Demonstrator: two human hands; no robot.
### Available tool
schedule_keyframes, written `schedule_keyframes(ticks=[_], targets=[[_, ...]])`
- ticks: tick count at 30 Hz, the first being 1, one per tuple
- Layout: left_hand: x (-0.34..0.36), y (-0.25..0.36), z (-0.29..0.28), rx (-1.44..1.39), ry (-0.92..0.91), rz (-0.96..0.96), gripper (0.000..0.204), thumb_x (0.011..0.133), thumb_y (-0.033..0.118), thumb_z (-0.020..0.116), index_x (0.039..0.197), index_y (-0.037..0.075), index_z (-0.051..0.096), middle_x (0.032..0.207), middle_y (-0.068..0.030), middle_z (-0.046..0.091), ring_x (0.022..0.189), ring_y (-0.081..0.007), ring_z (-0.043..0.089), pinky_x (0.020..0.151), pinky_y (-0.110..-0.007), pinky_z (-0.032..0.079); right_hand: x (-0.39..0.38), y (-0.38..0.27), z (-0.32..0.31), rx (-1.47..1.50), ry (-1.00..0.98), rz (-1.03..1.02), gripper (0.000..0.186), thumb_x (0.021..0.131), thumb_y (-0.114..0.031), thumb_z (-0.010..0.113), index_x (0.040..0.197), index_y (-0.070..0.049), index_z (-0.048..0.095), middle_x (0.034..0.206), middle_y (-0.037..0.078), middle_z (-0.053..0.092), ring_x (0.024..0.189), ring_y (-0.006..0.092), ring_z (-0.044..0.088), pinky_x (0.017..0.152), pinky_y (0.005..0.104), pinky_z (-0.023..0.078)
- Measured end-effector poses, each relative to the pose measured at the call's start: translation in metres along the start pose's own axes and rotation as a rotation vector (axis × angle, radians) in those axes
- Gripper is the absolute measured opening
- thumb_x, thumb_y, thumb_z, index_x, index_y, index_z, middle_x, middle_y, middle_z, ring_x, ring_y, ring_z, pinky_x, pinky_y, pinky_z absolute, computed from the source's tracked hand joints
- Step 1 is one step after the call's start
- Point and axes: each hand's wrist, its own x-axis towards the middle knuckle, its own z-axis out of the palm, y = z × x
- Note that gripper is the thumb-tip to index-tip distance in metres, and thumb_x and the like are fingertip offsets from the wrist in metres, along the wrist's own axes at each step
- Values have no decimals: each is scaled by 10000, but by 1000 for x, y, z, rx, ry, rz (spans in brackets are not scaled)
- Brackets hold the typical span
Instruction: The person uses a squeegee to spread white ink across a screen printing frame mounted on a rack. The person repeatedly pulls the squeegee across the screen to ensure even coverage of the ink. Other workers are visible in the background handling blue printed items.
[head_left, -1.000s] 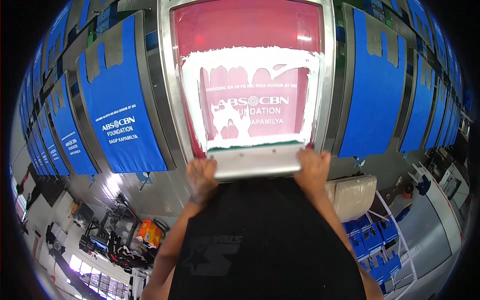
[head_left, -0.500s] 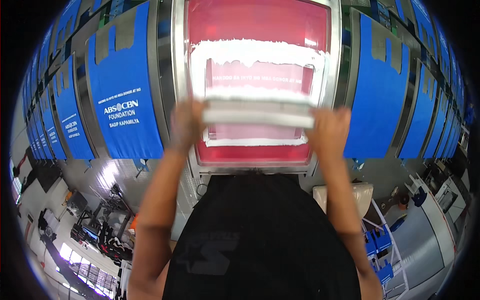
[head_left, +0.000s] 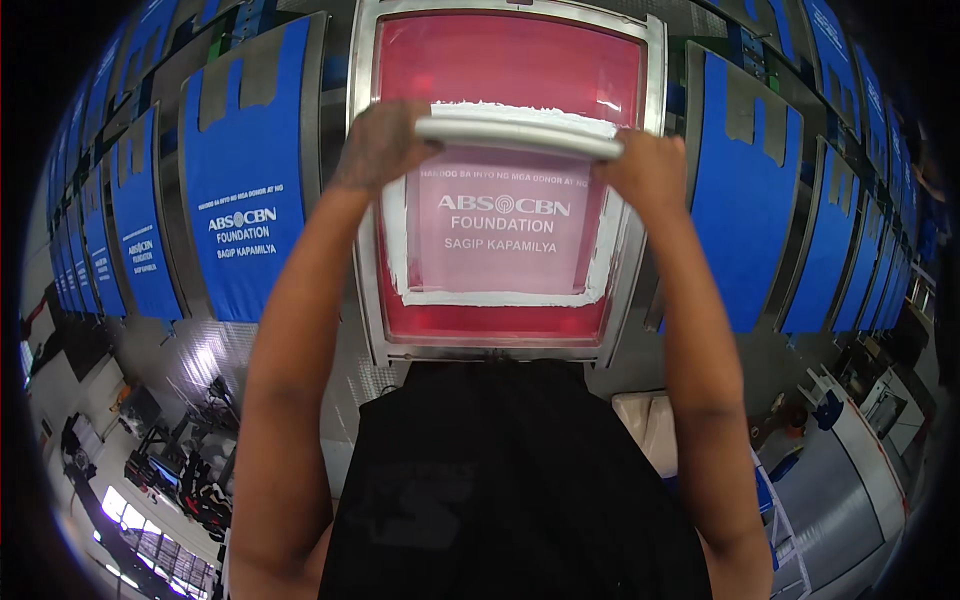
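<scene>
A pale squeegee [head_left: 515, 135] lies across a screen printing frame [head_left: 367, 250] straight ahead of me. My left hand [head_left: 385, 150] is closed round the squeegee's left end, and my right hand [head_left: 645, 172] grips its right end. Red mesh [head_left: 510, 60] fills the metal frame. White ink [head_left: 480, 298] borders a pinkish stencil panel [head_left: 500, 270] with pale lettering, now plainly seen below the squeegee. A band of white ink shows just beyond the squeegee's bar. My fingers hide both of its ends.
Blue bags on boards stand in rows to both sides; the nearest left bag [head_left: 240, 170] bears white print, the nearest right bag [head_left: 735, 210] shows none. A cream padded thing [head_left: 645, 425] and a white metal rack [head_left: 785, 540] are at lower right.
Both hands have pushed away from me with the squeegee, toward the screen's far part. The lettering that was covered or washed out by ink and glare is now visible.
</scene>
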Motion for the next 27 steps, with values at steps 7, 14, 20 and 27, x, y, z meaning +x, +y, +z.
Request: schedule_keyframes(ticks=[7, 14, 20, 27], targets=[[30, 19, -32, 165, -36, -179, 445, 686, 267, 862, 1032, 41, 698, 910, -166, 716, 904, -298, 698, 844, -409, 530, 33, 6, -48, 99, -89, -14, 443, 640, -290, 830, 1011, -62, 745, 920, 170, 734, 904, 337, 703, 866, 403, 536], [-31, 34, -5, 75, 631, -48, 500, 752, 290, 848, 1151, 58, 656, 1062, -187, 680, 974, -353, 670, 906, -415, 511, 43, 15, -31, 91, -106, -105, 471, 712, -341, 797, 1088, -68, 717, 990, 165, 726, 957, 330, 691, 883, 401, 524], [-237, 91, 108, -616, -969, -465, 520, 1010, 510, 452, 962, 18, 614, 834, -171, 606, 814, -300, 606, 753, -398, 471, 53, -25, -30, 76, -71, -459, 431, 832, -315, 718, 1152, -30, 667, 1063, 189, 696, 1000, 363, 661, 892, 442, 507], [-308, 132, 182, -933, -463, -810, 417, 984, 425, 576, 908, 24, 663, 734, -31, 592, 707, -122, 541, 674, -311, 437, 66, -34, -28, 114, -216, -561, 415, 768, -229, 717, 1122, -14, 686, 1045, 208, 698, 1009, 380, 652, 926, 444, 498]])
